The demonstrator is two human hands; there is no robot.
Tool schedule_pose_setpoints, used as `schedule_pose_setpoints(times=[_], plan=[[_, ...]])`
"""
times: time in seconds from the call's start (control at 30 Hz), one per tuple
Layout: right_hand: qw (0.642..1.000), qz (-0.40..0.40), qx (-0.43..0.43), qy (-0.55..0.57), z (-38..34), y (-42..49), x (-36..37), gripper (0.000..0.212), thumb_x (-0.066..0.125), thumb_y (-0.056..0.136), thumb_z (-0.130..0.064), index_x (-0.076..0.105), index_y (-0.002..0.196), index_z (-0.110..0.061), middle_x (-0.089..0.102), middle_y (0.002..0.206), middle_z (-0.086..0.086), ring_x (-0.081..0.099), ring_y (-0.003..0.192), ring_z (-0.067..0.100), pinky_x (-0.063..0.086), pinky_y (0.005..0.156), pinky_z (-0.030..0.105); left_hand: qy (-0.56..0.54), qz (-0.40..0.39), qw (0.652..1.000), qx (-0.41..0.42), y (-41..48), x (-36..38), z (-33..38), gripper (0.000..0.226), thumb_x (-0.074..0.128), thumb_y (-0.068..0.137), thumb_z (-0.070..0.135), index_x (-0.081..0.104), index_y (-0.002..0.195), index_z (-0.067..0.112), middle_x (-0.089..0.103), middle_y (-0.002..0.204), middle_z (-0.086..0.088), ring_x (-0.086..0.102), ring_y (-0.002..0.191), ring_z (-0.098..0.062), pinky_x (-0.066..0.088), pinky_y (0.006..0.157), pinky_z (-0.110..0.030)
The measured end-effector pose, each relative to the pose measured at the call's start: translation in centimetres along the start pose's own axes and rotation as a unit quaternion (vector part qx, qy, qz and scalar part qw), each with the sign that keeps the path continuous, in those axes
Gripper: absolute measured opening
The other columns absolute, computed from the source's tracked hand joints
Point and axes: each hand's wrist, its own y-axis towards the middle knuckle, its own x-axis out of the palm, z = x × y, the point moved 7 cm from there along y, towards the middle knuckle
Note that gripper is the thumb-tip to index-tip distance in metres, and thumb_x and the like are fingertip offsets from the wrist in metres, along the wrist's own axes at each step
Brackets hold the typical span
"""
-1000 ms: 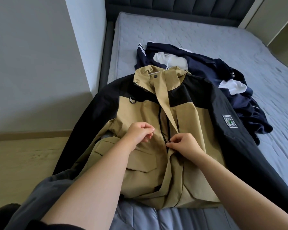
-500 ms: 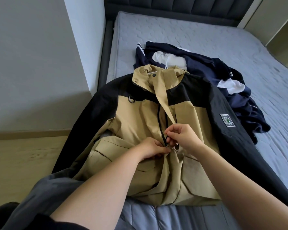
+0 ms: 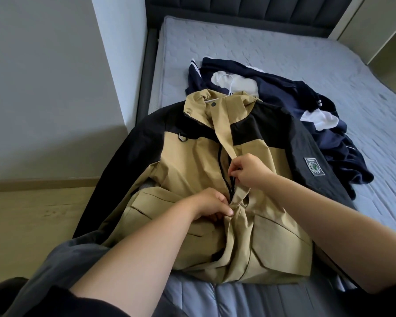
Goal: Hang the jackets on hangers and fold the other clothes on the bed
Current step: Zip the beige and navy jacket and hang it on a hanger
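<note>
A tan and black jacket [image 3: 192, 161] lies face up on the bed's near left corner, a white hanger [image 3: 226, 86] hook poking out at its collar. My left hand [image 3: 212, 203] grips the bunched front fabric just below the zipper. My right hand [image 3: 247, 170] pinches the zipper pull at mid-chest; below it the front is closed, above it the zipper gapes. Behind the jacket lies a heap of navy and white clothes [image 3: 295, 104].
The grey mattress [image 3: 284, 42] stretches away to a dark padded headboard [image 3: 238, 8]. A grey wall [image 3: 44, 88] and a wooden floor [image 3: 32, 220] lie on the left. A grey garment [image 3: 55, 266] hangs over the bed's near corner.
My right hand has moved up the jacket's front with the zipper pull. My left hand came down and took hold of the fabric below the zipper.
</note>
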Motion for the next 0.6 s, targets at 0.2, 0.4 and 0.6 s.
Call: schedule_pose_setpoints(times=[0.2, 0.4, 0.6], plan=[[0.997, 0.074, -0.024, -0.008, -2.6, 1.8, -1.8, 0.020, 0.056, 0.086, -0.005, 0.064, 0.074, -0.019, 0.061, 0.075, -0.005, 0.056, 0.076, 0.013, 0.044, 0.068, 0.026, -0.127, -0.060, 0.990, -0.006, -1.0, -0.8, 0.2, 0.022, 0.065, 0.087, 0.016, 0.057, 0.066, 0.016, 0.062, 0.057, 0.006, 0.058, 0.055, -0.008, 0.050, 0.055, -0.019], [0.996, -0.037, -0.086, 0.015, -5.6, 0.5, -1.6, 0.025, 0.055, 0.084, 0.003, 0.064, 0.071, -0.017, 0.060, 0.052, -0.008, 0.059, 0.047, 0.003, 0.051, 0.061, 0.019, -0.220, 0.107, 0.969, 0.037, -0.3, -2.5, 0.2, 0.026, 0.062, 0.090, 0.034, 0.068, 0.078, 0.011, 0.069, 0.071, -0.002, 0.066, 0.058, -0.010, 0.054, 0.054, -0.022], [0.993, -0.050, -0.097, 0.039, -6.3, -0.2, -1.5, 0.022, 0.057, 0.086, 0.000, 0.064, 0.074, -0.017, 0.064, 0.056, -0.002, 0.063, 0.052, 0.008, 0.053, 0.066, 0.022, -0.226, 0.114, 0.966, 0.058, 0.0, -1.7, 1.0, 0.016, 0.064, 0.089, 0.019, 0.065, 0.074, 0.013, 0.066, 0.058, 0.004, 0.062, 0.055, -0.008, 0.051, 0.054, -0.020]])
